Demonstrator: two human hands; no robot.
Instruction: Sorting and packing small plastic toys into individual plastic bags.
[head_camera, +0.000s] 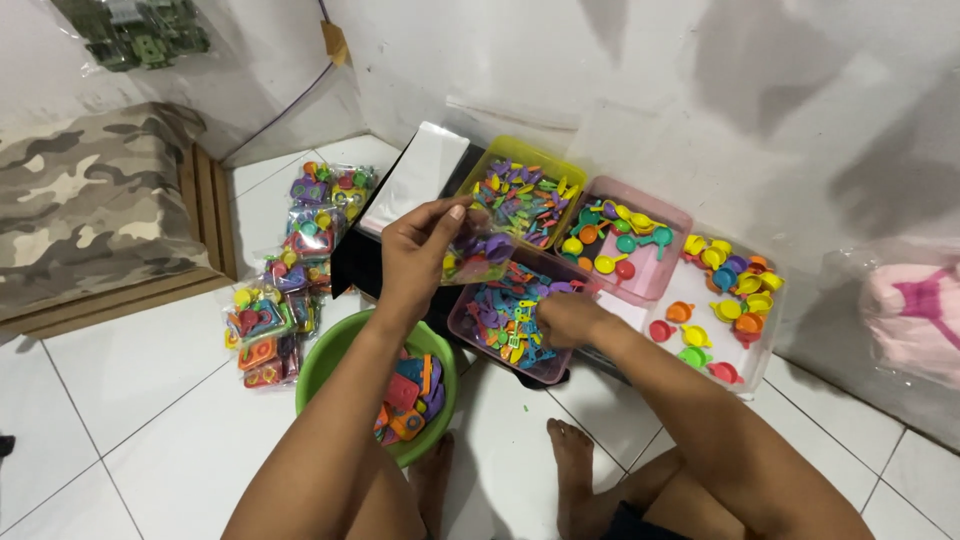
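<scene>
My left hand (418, 250) holds up a small clear plastic bag (478, 252) with several coloured toy pieces inside, above the near purple tray (462, 322). My right hand (566, 318) reaches into that tray, its fingers down among small flat plastic toy utensils (505, 312); whether it grips any piece is hidden. A green bowl (325, 362) with orange, blue and red flat toy pieces sits under my left forearm.
A yellow tray (500, 152) of small pieces, a pink tray (665, 212) of toy ladles and a clear tray (765, 345) of toy pans stand by the wall. Filled toy bags (290, 275) lie left on the white tiles. My bare feet (565, 462) rest below.
</scene>
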